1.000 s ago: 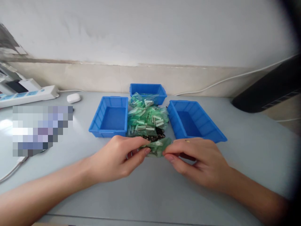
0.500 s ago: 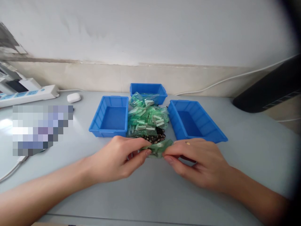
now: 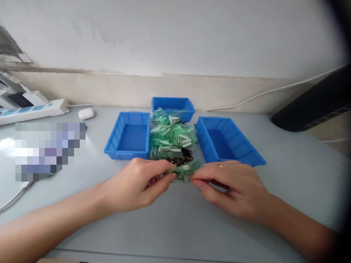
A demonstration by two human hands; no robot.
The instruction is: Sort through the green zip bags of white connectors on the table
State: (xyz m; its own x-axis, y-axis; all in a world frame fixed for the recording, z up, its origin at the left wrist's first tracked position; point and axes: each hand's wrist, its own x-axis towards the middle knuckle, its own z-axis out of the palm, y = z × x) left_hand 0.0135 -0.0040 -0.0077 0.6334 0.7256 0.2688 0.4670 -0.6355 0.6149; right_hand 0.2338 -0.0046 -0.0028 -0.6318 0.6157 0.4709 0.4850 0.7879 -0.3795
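While we are holding a small green bag [image 3: 187,171] above the near part of the tabletop [image 3: 164,226], our left hand [image 3: 137,184] is pinching its left end between thumb and fingers, and our right hand [image 3: 233,188] is gripping its right end the same way. Both sets of fingers are closing narrowly on the thin plastic, and small metal pieces are showing through it. Just beyond the bag, dark metal parts [image 3: 188,157] are lying loose, and a heap of green bags [image 3: 172,137] with white plugs and screws inside is spreading behind them. Around the heap, three blue bins are sitting: a left bin [image 3: 133,137], a right bin [image 3: 219,144] and a back bin [image 3: 170,103], whose front the heap is partly covering. Farther left, we are seeing a white case [image 3: 86,114] resting near a power strip [image 3: 52,108]; at the far right, a black object [image 3: 304,109] is leaning in.
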